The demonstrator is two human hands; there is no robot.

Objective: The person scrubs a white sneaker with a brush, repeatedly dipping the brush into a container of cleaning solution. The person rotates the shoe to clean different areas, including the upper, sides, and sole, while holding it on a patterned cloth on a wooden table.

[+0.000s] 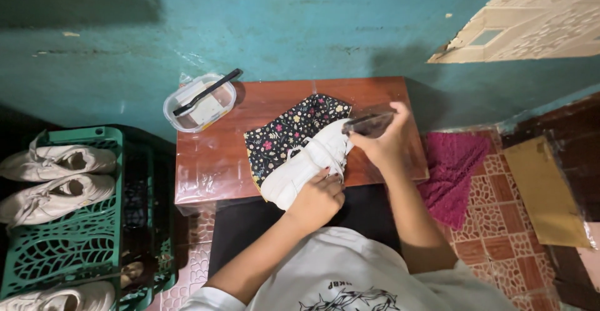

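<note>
A white sneaker (306,161) lies on a dark floral cloth (284,131) on a small reddish wooden table (212,155). My left hand (317,198) grips the sneaker at its near end. My right hand (384,137) holds a dark, blurred object (367,123), which looks like a brush, against the shoe's far end by the laces.
A clear plastic container (200,102) with a black-handled brush across it sits at the table's back left corner. A green plastic crate (69,236) on the left carries more white sneakers (59,161). A magenta mat (453,173) lies on the tiled floor to the right, against the teal wall.
</note>
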